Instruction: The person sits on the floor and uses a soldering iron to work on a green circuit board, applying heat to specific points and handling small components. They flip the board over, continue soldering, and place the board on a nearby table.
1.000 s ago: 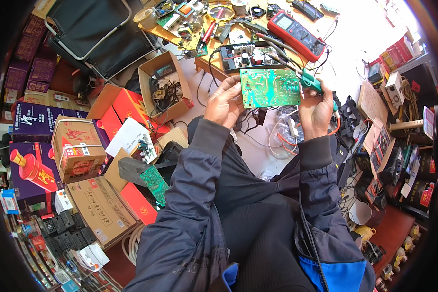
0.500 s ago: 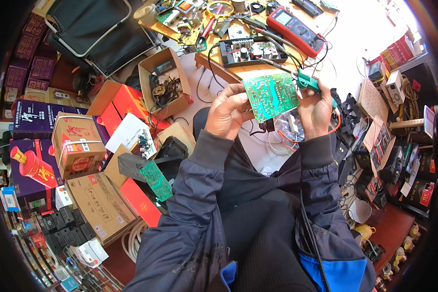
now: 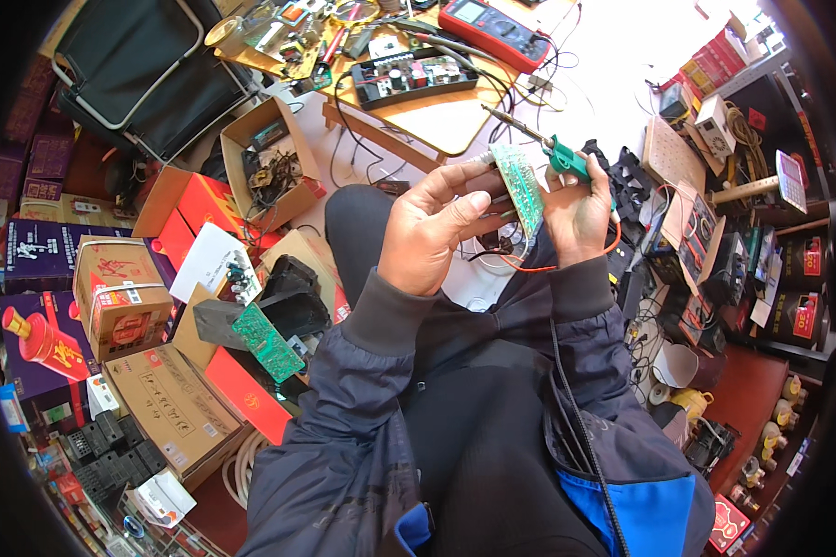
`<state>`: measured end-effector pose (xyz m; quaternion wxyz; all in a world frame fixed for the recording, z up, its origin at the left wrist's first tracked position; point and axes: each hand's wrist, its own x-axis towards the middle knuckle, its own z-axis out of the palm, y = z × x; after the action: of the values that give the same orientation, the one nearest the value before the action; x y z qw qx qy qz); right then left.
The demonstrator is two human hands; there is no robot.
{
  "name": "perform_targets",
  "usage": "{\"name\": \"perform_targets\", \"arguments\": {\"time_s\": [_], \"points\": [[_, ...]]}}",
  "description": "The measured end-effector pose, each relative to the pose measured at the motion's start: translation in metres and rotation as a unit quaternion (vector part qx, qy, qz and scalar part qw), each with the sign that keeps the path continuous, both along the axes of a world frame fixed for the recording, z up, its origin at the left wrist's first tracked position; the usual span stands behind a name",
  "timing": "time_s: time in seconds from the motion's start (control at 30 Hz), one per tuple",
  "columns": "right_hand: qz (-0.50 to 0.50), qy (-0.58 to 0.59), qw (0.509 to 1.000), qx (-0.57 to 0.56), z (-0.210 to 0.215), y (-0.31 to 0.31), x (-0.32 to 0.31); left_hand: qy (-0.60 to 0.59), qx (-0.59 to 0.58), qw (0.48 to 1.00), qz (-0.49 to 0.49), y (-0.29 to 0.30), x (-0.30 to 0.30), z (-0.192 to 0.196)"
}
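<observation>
A green circuit board (image 3: 518, 184) is held above my lap in my left hand (image 3: 437, 223), with the fingers behind it and the thumb toward me. It is tilted so its soldered face shows as a narrow strip. My right hand (image 3: 578, 215) is closed round the green handle of a soldering iron (image 3: 567, 160), just right of the board. The iron's metal barrel points up and left, past the board's top edge. The right fingertips are near the board's right side; whether they touch it I cannot tell. An orange cable (image 3: 529, 268) curves below both hands.
Ahead is a wooden table (image 3: 455, 130) with an open black power supply case (image 3: 416, 82) and a red multimeter (image 3: 494, 33). On the left are an open carton of cables (image 3: 271, 176), stacked boxes (image 3: 158, 399) and another green board (image 3: 267, 343). A folding chair (image 3: 139, 65) stands at far left.
The circuit board has turned from facing me to nearly edge-on. The soldering iron's barrel now shows clear of the table's clutter. The whole view has shifted, moving the table up and left.
</observation>
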<state>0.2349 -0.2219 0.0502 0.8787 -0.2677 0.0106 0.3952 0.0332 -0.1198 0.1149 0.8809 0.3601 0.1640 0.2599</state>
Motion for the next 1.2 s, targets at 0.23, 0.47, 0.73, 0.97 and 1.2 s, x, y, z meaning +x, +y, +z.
{"name": "perform_targets", "arguments": {"time_s": [0.23, 0.47, 0.73, 0.97, 1.2], "points": [[-0.008, 0.008, 0.999, 0.031, -0.010, -0.046, 0.000, 0.014, 0.031, 0.999, -0.004, -0.037, -0.002, -0.010], [-0.031, -0.045, 0.998, 0.016, -0.002, -0.074, 0.004, 0.001, 0.010, 1.000, -0.003, -0.037, -0.027, -0.041], [-0.039, -0.088, 0.995, -0.009, 0.016, -0.080, -0.003, 0.113, 0.148, 0.982, 0.036, -0.044, -0.027, -0.067], [-0.045, -0.099, 0.994, -0.014, 0.020, -0.093, 0.005, 0.116, 0.222, 0.968, 0.004, -0.055, -0.028, -0.076], [-0.059, -0.121, 0.990, -0.045, 0.015, -0.097, 0.011, 0.059, 0.129, 0.990, -0.026, -0.055, -0.035, -0.088]]}}
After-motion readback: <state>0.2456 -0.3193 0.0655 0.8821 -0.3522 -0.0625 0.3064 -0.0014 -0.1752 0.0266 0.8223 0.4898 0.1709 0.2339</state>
